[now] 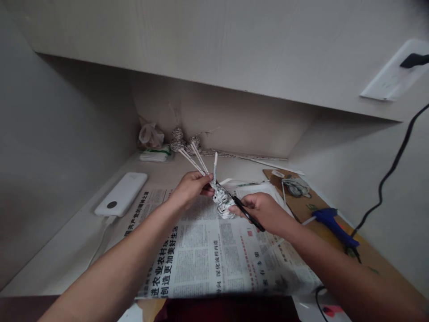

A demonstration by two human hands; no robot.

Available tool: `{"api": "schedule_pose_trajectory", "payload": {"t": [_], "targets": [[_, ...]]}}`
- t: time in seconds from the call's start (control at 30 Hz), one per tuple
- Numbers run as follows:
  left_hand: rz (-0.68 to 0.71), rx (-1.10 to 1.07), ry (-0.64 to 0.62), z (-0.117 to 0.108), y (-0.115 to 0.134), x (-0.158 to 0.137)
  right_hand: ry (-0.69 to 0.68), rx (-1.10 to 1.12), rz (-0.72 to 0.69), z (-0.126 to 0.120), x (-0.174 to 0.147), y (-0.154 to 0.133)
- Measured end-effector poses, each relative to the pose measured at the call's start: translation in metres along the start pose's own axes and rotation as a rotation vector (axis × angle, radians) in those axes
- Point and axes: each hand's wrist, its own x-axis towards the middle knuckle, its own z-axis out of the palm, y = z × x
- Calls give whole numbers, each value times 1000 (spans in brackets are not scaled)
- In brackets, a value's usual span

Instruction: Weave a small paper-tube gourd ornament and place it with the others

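Observation:
My left hand [194, 188] pinches the top of a small woven newspaper piece [224, 203], where several rolled paper sticks [194, 162] fan out upward and to the left. One more stick [215, 165] stands upright beside the fingers. My right hand [259, 210] is wrapped around black-handled scissors [248, 213]. Their blades point up and left to the base of the upright stick; whether they are touching it I cannot tell. A right fingertip rests near the woven body.
Newspaper [201, 255] covers the desk front. A white power bank [121, 194] lies left, a blue glue gun [335, 226] on cardboard [365, 268] right. Two woven pieces [177, 139], a plastic bag [151, 135] and long paper sticks [254, 157] sit at the back. A shelf [214, 44] overhangs.

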Motion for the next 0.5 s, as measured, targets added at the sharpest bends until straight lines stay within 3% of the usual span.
{"api": "schedule_pose_trajectory", "payload": {"t": [0.1, 0.33, 0.5], "targets": [[5, 4, 0, 0, 0, 0, 12, -1, 4, 1, -1, 1], [10, 7, 10, 1, -2, 0, 240, -495, -178, 3, -6, -9], [-3, 34, 10, 2, 0, -1, 360, -722, -212, 6, -5, -10]]}}
